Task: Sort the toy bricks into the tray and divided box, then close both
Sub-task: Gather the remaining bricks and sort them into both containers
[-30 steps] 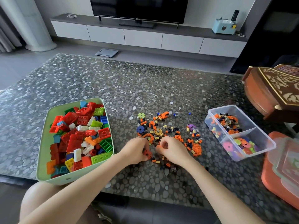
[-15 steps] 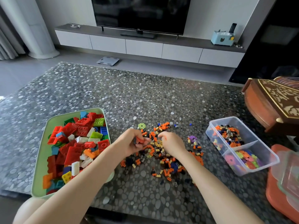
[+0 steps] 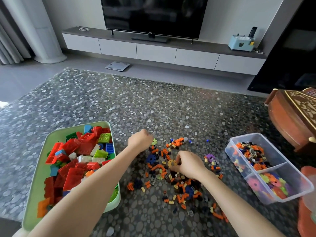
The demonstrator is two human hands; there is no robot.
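Note:
A loose pile of small orange, black and yellow bricks with flat gear-shaped discs lies on the pebble-patterned table. My right hand sits over the pile and pinches a yellow gear disc. My left hand is curled at the pile's far left edge, beside a green gear disc; what it holds is hidden. The green tray at left is full of big red, green and white bricks. The clear divided box at right holds small bricks in its far part and gear discs in its near part.
A carved wooden box stands at the right edge behind the divided box. An orange-red lid with clear plastic lies at the near right corner. Beyond the table are a TV cabinet and a floor scale.
Both hands moved away from me across the pile. My left hand shifted left and farther out to the green disc; my right hand now pinches a yellow disc.

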